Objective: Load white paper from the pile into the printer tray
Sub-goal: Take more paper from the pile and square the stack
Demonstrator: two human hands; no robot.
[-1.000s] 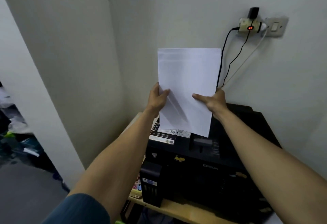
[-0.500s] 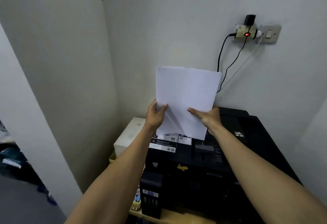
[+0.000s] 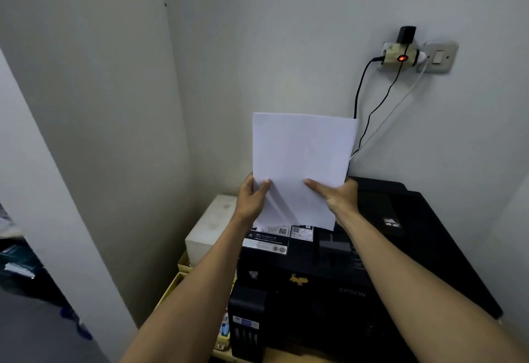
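Holding a thin white paper stack (image 3: 300,162) upright above the printer (image 3: 329,291).
Both hands, left hand (image 3: 253,201) and right hand (image 3: 339,198), are pinching its lower edges; light, floppy sheets are likely needing two-sided support.

Dim, soft light; wide-angle edge warp

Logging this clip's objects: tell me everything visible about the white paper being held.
The white paper is a thin, plain, blank stack held upright in portrait, leaning slightly right, above the black printer. The left hand and right hand pinch its lower side edges, thumbs in front. Its bottom edge hangs just over the printer's label stickers.
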